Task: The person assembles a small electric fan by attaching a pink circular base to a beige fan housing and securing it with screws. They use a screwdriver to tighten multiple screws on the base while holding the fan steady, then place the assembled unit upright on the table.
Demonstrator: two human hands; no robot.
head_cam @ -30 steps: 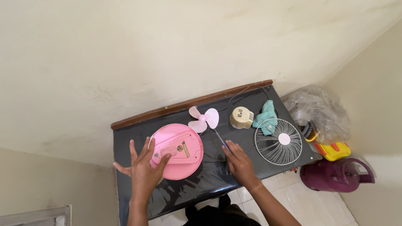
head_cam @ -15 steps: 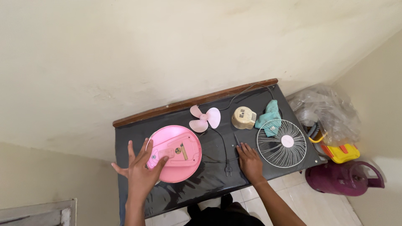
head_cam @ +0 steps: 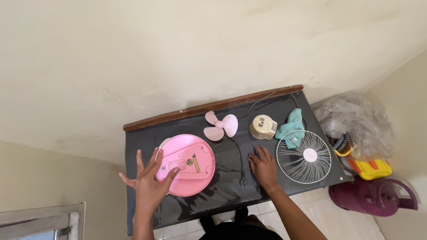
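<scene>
My left hand (head_cam: 149, 184) has its fingers spread and rests on the near-left edge of a round pink fan base (head_cam: 189, 164), which lies underside up on the black table (head_cam: 142, 142). My right hand (head_cam: 263, 166) lies flat on the table to the right of it. Its fingertips are at a thin dark screwdriver (head_cam: 254, 148) that lies on the table. A black cord with a plug (head_cam: 243, 181) runs just left of that hand. A white wire fan grille (head_cam: 304, 156) lies to its right.
A pink fan blade (head_cam: 220, 126), a beige motor housing (head_cam: 262, 126) and a teal cloth (head_cam: 291, 124) lie at the back of the table by the wall. On the floor to the right are a clear plastic bag (head_cam: 356, 124), a yellow object (head_cam: 371, 169) and a purple container (head_cam: 378, 198).
My right hand carried the screwdriver rightwards from beside the pink base and laid it on the table near the grille. My left hand stayed on the pink base.
</scene>
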